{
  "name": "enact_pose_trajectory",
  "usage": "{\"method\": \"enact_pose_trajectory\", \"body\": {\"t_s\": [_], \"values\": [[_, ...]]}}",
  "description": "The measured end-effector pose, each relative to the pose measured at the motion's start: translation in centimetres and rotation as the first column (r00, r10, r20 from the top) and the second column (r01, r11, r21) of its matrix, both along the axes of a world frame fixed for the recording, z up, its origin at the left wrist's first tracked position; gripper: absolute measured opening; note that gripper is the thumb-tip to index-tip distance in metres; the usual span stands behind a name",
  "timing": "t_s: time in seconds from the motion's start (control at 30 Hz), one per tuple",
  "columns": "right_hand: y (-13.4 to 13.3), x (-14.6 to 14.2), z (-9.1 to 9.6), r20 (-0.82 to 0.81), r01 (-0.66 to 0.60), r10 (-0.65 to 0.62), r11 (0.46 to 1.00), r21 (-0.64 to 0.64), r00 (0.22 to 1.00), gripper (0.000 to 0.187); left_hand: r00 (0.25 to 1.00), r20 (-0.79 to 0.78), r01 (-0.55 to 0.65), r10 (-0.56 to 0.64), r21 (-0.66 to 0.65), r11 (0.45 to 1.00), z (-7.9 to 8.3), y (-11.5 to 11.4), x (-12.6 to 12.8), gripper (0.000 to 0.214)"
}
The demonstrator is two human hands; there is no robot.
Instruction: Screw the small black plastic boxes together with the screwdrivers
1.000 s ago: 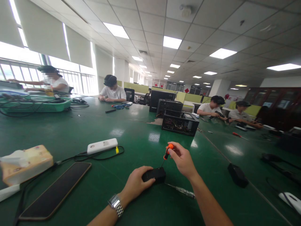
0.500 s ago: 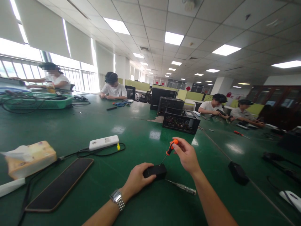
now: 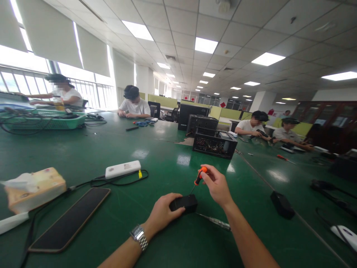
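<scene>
On a green table (image 3: 92,158), our left hand (image 3: 160,214) wraps its fingers around a small black box (image 3: 189,203). Our right hand (image 3: 216,183) pinches a tilted orange-and-black screwdriver (image 3: 200,176), its shaft reaching the box's far edge. A slim tool (image 3: 219,223) lies just beside.

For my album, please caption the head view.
Left hand grips a black box; right hand holds an orange-and-black screwdriver at its edge.

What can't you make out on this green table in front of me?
Black box: left end, covered by the left hand, head view.
Orange screwdriver: tip too small to make out at the box, head view.
White device: cut off by the right edge, head view.
</scene>
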State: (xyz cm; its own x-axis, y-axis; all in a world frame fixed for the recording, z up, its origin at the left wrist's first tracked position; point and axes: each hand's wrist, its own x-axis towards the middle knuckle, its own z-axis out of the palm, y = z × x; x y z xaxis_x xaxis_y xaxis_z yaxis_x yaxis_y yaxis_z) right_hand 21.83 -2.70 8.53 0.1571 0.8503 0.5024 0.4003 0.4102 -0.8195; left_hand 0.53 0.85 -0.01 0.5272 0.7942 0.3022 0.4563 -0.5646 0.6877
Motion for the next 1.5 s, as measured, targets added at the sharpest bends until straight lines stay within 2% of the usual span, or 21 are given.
{"method": "enact_pose_trajectory", "body": {"t_s": [0.13,0.27,0.33,0.4,0.47,0.53,0.63,0.7,0.77,0.93,1.13,1.5], "values": [[-0.3,-0.4,0.0,0.046,0.063,-0.065,0.997,0.032,0.997,0.026,1.0,-0.001,-0.003,0.003,0.001,1.0,-0.1,0.1,0.0,0.038],[-0.6,-0.8,0.0,0.099,0.183,-0.188,0.982,0.054,0.977,0.028,1.0,-0.003,-0.006,0.006,0.003,1.0,-0.2,0.1,0.0,0.039],[-0.7,-0.8,0.3,0.096,0.144,-0.147,0.989,0.04,0.984,0.024,1.0,-0.003,-0.006,0.006,0.006,1.0,-0.1,0.1,0.0,0.039],[-0.8,-0.6,0.8,0.086,0.028,-0.027,1.0,-0.009,0.996,0.02,1.0,-0.003,-0.007,0.007,0.003,1.0,0.0,0.0,0.0,0.038],[-0.9,-0.2,1.2,0.072,-0.078,0.083,0.995,-0.065,0.994,0.025,1.0,-0.003,-0.01,0.01,-0.003,1.0,0.1,0.0,0.0,0.038],[-0.9,0.3,1.4,0.056,-0.122,0.128,0.987,-0.1,0.99,0.028,1.0,-0.006,-0.016,0.016,-0.01,1.0,0.1,-0.1,0.0,0.038],[-0.7,1.1,1.2,0.068,-0.012,0.018,0.996,-0.087,0.998,0.021,1.0,-0.011,-0.021,0.021,-0.015,1.0,0.1,0.0,0.0,0.039],[-0.6,1.4,1.0,0.102,0.105,-0.099,0.993,-0.055,0.99,0.024,1.0,-0.013,-0.015,0.015,-0.017,1.0,0.0,0.1,0.0,0.04],[-0.6,1.6,1.0,0.11,0.147,-0.142,0.989,-0.035,0.984,0.027,1.0,-0.016,-0.009,0.009,-0.019,1.0,0.0,0.1,-0.1,0.04],[-1.1,0.8,1.7,0.037,0.068,-0.066,0.996,-0.061,0.997,0.026,1.0,-0.007,-0.001,0.001,-0.009,1.0,-0.1,0.1,-0.1,0.039],[-1.8,-1.0,2.0,0.052,-0.033,0.038,0.995,-0.09,0.998,0.021,1.0,0.0,0.01,-0.01,0.006,1.0,0.0,0.1,0.0,0.037],[-2.3,-1.1,2.3,0.108,-0.021,0.031,0.996,-0.088,0.994,0.017,1.0,0.009,0.013,-0.013,0.02,1.0,0.0,0.1,0.0,0.036]]}}
